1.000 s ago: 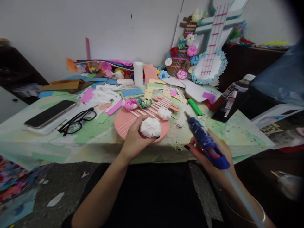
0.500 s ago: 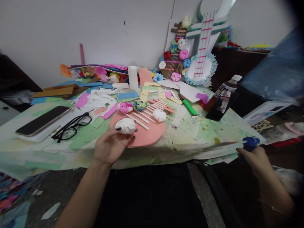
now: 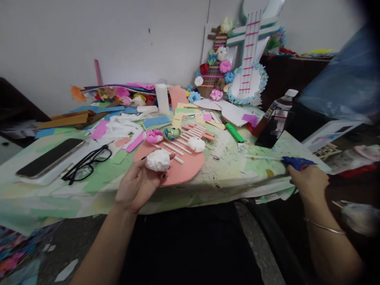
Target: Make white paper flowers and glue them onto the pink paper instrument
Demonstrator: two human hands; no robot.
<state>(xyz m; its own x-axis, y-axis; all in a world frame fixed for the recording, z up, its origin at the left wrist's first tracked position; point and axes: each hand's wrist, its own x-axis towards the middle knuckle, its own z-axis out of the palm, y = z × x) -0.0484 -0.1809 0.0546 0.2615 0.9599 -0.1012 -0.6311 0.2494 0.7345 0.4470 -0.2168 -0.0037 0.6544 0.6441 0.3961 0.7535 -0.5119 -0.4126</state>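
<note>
My left hand (image 3: 136, 184) is curled around a white paper flower (image 3: 158, 160), held just above the near edge of a pink paper guitar (image 3: 185, 168) lying on the table. On the guitar sit white stick strings, a second white flower (image 3: 196, 144), a pink flower (image 3: 154, 136) and a blue-green one (image 3: 172, 133). Off to the right my right hand (image 3: 308, 180) grips a blue glue gun (image 3: 297, 162) laid down on the table, its glue stick pointing left.
A phone (image 3: 49, 157) and black glasses (image 3: 86, 164) lie at the left. Coloured paper scraps cover the middle back. A green marker (image 3: 234, 132), a dark bottle (image 3: 274, 118) and finished paper guitars (image 3: 247, 63) against the wall stand to the right.
My right hand swung the glue gun from in front of me out to the right and down onto the table. My left hand drew the white flower left, toward me.
</note>
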